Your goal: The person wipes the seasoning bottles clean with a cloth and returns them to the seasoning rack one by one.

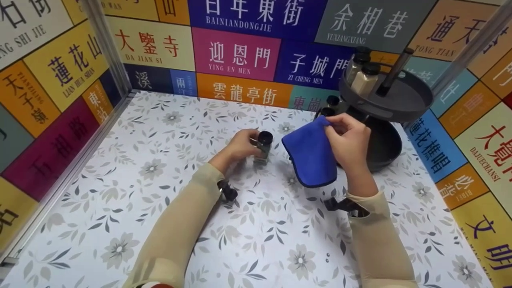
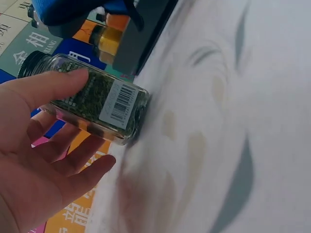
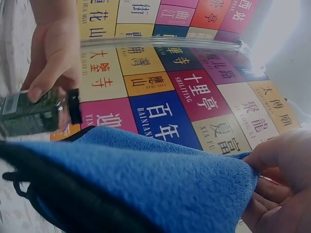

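Observation:
My left hand (image 1: 241, 145) grips a square glass spice jar (image 2: 104, 92) with a black lid, thumb on one face and fingers behind it. Dried green herbs fill the jar, and a white barcode label shows near its base. In the head view the jar stands upright, close over the patterned tabletop. My right hand (image 1: 349, 138) pinches a blue cloth (image 1: 312, 154) with dark edging by its upper corner. The cloth hangs down to the right of the jar, its fuzzy side showing in the right wrist view (image 3: 180, 179).
A dark two-tier round rack (image 1: 412, 100) stands at the back right. Several black-lidded jars, one a pale-filled jar (image 1: 365, 80), sit on it. Panels with printed place names (image 1: 236, 56) wall off the back and sides of the floral tabletop (image 1: 236, 248).

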Available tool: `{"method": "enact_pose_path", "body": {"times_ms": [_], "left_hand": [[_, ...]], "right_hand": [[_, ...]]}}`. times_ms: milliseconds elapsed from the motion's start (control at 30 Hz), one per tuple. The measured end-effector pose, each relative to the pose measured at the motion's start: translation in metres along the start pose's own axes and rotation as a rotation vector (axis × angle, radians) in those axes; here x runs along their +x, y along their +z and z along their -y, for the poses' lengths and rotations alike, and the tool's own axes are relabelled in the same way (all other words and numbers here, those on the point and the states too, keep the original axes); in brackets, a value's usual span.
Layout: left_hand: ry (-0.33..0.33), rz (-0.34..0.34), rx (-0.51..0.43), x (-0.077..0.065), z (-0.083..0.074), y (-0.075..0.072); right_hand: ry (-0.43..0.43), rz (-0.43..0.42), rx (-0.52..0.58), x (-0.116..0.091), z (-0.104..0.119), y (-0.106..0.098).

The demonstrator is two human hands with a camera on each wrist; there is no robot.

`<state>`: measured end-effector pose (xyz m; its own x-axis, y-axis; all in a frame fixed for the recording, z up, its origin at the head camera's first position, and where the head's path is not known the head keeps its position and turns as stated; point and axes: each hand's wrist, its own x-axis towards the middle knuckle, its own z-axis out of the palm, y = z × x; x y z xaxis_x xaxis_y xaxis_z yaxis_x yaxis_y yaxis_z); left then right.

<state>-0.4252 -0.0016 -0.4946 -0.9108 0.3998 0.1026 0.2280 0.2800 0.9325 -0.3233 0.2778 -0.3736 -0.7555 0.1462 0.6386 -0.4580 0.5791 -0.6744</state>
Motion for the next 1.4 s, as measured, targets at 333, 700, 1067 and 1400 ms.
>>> {"method": "enact_pose_path", "body": {"times_ms": [333, 700, 1067, 1400], "left_hand": [[0.143, 0.034, -0.126, -0.019, -0.056, 0.01], [0.166, -0.128, -0.11, -0.036, -0.091, 0.039], [0.215, -0.172, -0.154, -0.041, -0.098, 0.04], [0.234, -0.199, -0.137, -0.043, -0.099, 0.037]], "right_hand": [[0.045, 0.04, -0.169, -0.004, -0.006, 0.017], [-0.043, 0.037, 0.199, -0.024, -0.001, 0.041], [-0.061, 0.0, 0.304, -0.028, 0.006, 0.043], [-0.017, 0.018, 0.24, -0.029, 0.008, 0.046]]}}
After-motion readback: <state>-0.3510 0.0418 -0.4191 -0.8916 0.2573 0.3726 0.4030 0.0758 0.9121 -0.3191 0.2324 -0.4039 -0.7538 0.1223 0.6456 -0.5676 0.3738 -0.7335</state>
